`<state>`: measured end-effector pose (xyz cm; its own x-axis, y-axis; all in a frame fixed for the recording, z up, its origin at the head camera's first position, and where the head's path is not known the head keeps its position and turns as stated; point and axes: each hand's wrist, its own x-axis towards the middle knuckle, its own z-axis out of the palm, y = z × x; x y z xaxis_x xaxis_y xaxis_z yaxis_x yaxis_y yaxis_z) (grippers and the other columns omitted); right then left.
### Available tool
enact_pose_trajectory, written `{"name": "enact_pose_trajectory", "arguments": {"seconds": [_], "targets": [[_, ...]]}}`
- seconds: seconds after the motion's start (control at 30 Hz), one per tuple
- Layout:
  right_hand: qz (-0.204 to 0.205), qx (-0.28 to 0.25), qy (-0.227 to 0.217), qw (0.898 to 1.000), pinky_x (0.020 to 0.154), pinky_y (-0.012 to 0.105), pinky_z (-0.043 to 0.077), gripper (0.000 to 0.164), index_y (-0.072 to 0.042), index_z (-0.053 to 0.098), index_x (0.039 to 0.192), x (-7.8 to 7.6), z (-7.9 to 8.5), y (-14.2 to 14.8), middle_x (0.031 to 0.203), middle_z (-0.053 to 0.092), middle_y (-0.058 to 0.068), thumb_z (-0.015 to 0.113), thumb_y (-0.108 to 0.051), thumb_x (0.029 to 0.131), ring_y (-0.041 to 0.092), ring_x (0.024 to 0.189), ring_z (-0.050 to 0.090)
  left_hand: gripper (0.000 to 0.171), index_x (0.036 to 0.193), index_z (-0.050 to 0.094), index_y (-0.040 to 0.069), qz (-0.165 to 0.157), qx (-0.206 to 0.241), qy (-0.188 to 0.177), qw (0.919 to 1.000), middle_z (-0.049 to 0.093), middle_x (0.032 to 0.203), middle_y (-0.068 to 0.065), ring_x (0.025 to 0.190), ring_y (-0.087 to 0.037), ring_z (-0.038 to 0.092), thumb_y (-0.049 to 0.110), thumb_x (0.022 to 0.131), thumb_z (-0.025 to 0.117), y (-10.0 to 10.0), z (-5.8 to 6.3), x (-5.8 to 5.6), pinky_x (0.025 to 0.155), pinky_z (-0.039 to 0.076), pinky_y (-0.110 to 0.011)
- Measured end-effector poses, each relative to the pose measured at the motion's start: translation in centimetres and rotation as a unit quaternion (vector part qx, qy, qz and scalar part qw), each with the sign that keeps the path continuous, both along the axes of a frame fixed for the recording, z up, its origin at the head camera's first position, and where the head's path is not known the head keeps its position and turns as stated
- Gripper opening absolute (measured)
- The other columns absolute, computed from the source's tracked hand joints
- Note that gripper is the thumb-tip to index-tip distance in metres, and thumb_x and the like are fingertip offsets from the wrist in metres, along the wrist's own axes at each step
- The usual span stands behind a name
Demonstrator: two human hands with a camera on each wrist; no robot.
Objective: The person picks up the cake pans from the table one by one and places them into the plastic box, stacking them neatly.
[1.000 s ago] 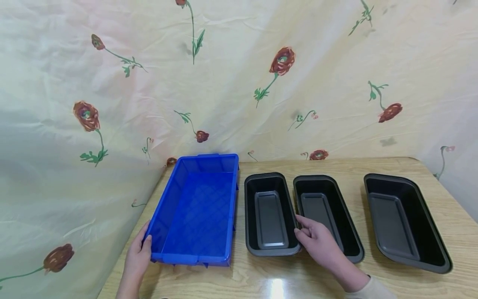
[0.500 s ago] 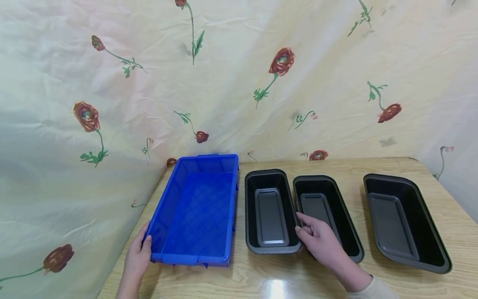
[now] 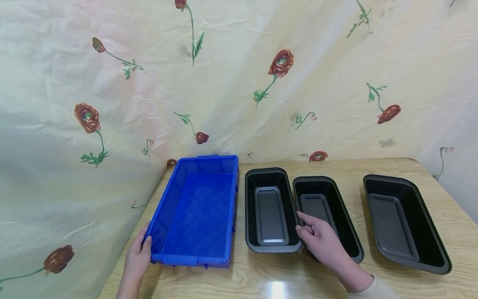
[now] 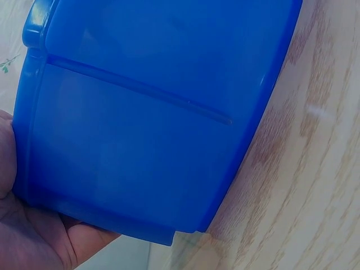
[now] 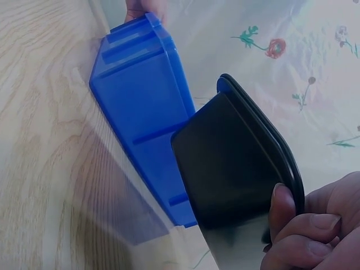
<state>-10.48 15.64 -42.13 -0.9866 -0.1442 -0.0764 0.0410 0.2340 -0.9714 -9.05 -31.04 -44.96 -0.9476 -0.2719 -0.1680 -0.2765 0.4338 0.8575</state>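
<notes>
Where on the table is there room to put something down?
On the table, bare wood shows in front of the blue tray and left black pan, and between the middle black pan and right black pan. It's crowded between the left and middle pans, where the right grip is. Between blue tray and left pan it's narrow.

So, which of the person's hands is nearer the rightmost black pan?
Right. The right hand grips the leftmost black pan, to the left of the rightmost black pan; the left hand holds the blue tray, farther left.
</notes>
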Motion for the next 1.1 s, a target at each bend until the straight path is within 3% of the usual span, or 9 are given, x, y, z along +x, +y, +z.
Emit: {"name": "enact_pose_trajectory", "arguments": {"seconds": [1.1], "targets": [[0.002,-0.026,-0.002,1.000,0.041,0.021,0.029,0.055,0.015,0.037,0.151,-0.2,1.2,-0.6,0.059,0.040,-0.002,0.058,-0.003,0.104,0.008,0.044,0.033,0.055,0.166,0.019,0.006,0.003,-0.013,0.013,0.9998,0.015,0.168,-0.027,0.151,-0.051,0.014,0.008,0.112,0.032,0.0,-0.1,0.2,0.120,0.019,-0.066]]}}
